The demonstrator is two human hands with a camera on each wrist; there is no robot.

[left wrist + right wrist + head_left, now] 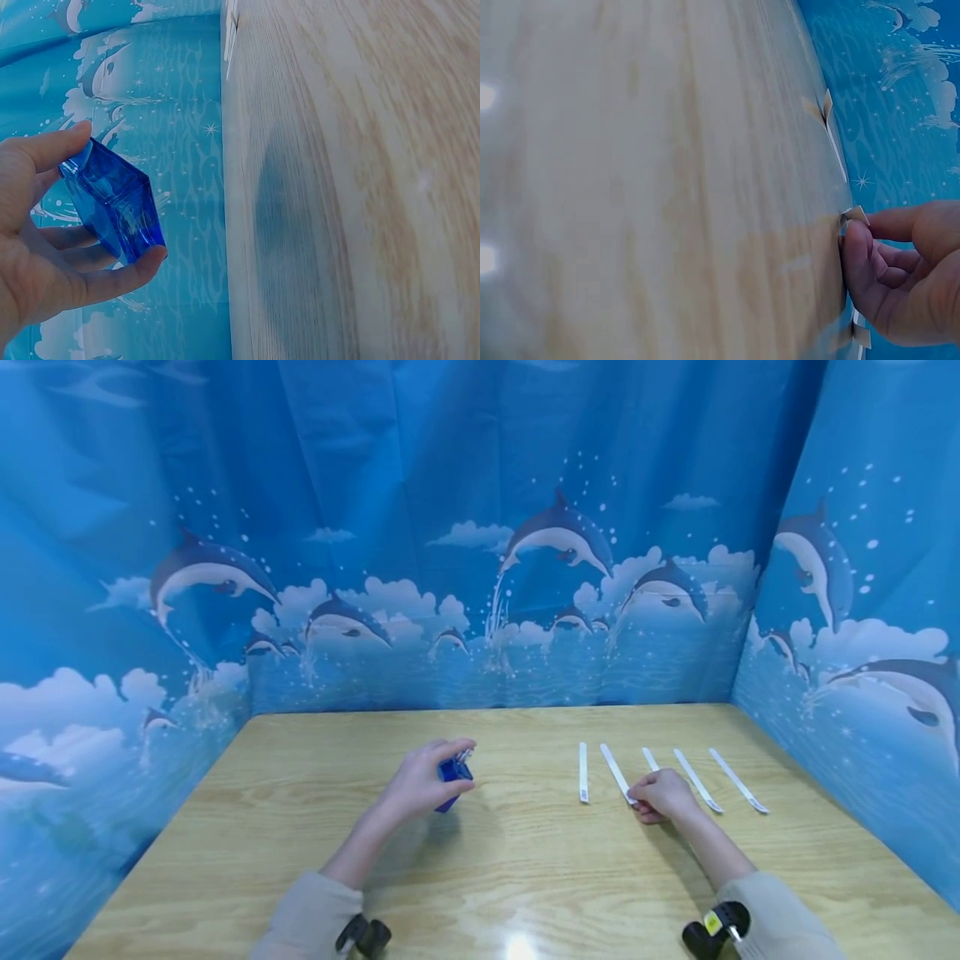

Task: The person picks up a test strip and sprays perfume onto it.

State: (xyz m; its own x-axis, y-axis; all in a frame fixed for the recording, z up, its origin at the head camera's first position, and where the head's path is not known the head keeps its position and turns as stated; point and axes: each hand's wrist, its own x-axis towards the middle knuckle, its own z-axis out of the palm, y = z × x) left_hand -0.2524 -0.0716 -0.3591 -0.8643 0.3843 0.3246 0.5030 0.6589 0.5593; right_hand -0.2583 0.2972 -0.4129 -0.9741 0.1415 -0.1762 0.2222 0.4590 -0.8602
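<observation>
My left hand [423, 779] holds a blue see-through glass perfume bottle [453, 769] tilted above the table. In the left wrist view, the fingers and thumb span the angular bottle [124, 199], and its shadow falls on the wood. On the right, my right hand [663, 795] pinches the near end of a white paper strip [615, 768], second from the left in a row. The right wrist view shows thumb and forefinger on the strip's bent tip [857, 216]. Another strip [651, 760] lies partly hidden behind this hand.
A white strip [583, 772] lies left of the pinched one. Two more strips, one at the middle right [697, 781] and one at the far right [738, 780], have upturned near ends. The wooden table [315, 827] meets a blue dolphin-printed curtain [420, 527] behind.
</observation>
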